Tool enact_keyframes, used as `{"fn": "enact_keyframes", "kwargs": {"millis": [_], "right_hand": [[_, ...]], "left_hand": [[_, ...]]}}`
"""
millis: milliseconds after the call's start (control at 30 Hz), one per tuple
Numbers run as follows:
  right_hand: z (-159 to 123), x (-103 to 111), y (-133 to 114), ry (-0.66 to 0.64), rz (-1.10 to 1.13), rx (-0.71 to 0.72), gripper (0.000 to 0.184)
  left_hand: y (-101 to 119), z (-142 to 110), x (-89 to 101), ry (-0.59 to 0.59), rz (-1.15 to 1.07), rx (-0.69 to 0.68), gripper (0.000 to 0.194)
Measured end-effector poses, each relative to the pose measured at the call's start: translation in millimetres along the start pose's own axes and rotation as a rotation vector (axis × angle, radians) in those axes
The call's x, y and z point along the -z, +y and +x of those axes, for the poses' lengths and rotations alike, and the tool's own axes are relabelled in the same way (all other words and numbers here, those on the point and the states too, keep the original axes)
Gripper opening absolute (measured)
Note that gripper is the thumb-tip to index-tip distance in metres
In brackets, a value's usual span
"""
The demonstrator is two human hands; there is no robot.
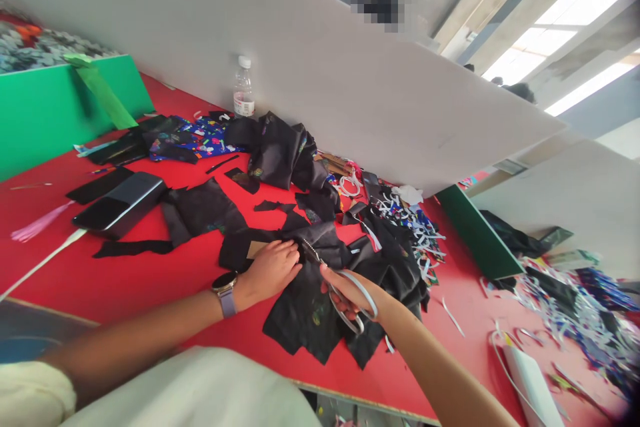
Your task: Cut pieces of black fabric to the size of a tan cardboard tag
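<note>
My right hand [345,293] is closed around the white-looped handles of a pair of scissors [357,280]. Their toothed metal blades [311,250] point up and left into black cloth [320,237], and part of the blades is hidden by it. My left hand [270,271], with a watch [226,292] on its wrist, presses on the same cloth just left of the blades. Its fingers are together and bent at the cloth; the fingertips are partly hidden. A tan patch [256,249] shows beside this hand. Black pieces with faint coloured prints [313,313] spread below the scissors.
A phone [120,203] with a white cable rests on a dark box. A capped plastic bottle [243,88] stands by the grey partition [320,67]. Fabric scraps [425,240] heap at right, near a green divider [480,233]. A white power strip [531,383] lies at front right.
</note>
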State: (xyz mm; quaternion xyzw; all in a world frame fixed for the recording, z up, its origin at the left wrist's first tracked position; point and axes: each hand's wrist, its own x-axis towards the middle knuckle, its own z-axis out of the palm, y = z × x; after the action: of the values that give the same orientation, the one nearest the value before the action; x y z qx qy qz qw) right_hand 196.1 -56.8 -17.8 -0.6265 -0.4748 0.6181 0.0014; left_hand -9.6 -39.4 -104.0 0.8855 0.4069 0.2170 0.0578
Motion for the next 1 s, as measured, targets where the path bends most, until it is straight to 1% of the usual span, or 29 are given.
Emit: {"fn": "enact_keyframes", "kwargs": {"millis": [133,200,233,267,333,400,467,533,600,700,800,900,1000], "right_hand": [[-11.8,12.4,2.5,-0.01,-0.097,0.022,0.06],[-18.3,19.5,1.8,0.006,-0.161,0.075,0.056],[-20.7,22.6,0.8,0.046,-0.195,0.103,0.053],[-21.7,24.7,-0.6,0.129,-0.248,0.14,0.049],[-18.5,25.1,-3.7,0.366,-0.381,0.231,0.041],[-7.2,19.7,-5.3,0.581,-0.514,0.314,0.032],[9.9,11.1,-4.1,0.665,-0.606,0.323,0.027],[28.3,3.7,-0.1,0.675,-0.706,0.263,0.028],[43.6,1.6,5.4,0.685,-0.788,0.196,0.032],[57.0,10.1,12.5,0.733,-0.847,0.183,0.037],[62.0,25.1,15.7,0.754,-0.857,0.202,0.04],[65.1,38.3,16.0,0.762,-0.864,0.216,0.045],[69.4,48.1,16.2,0.758,-0.868,0.247,0.047]], "left_hand": [[1.5,-3.8,2.5,-0.016,-0.007,0.007,0.027],[1.0,-5.9,8.6,0.016,-0.035,0.022,0.027],[-0.7,-6.9,12.6,0.044,-0.048,0.028,0.026],[-3.7,-7.8,16.8,0.074,-0.058,0.038,0.025],[-14.1,-9.5,24.8,0.114,-0.051,0.056,0.025],[-28.4,-11.3,31.0,0.11,0.008,0.106,0.023],[-42.7,-13.5,35.9,0.064,0.1,0.187,0.022],[-53.3,-15.9,40.6,-0.007,0.178,0.264,0.024],[-59.8,-18.0,45.4,-0.068,0.239,0.332,0.024],[-67.8,-19.7,49.9,-0.11,0.261,0.411,0.026],[-79.8,-19.1,49.7,-0.132,0.198,0.468,0.028],[-90.5,-16.1,50.5,-0.196,0.071,0.492,0.023],[-90.1,-11.0,58.1,-0.215,-0.113,0.501,0.022]]}}
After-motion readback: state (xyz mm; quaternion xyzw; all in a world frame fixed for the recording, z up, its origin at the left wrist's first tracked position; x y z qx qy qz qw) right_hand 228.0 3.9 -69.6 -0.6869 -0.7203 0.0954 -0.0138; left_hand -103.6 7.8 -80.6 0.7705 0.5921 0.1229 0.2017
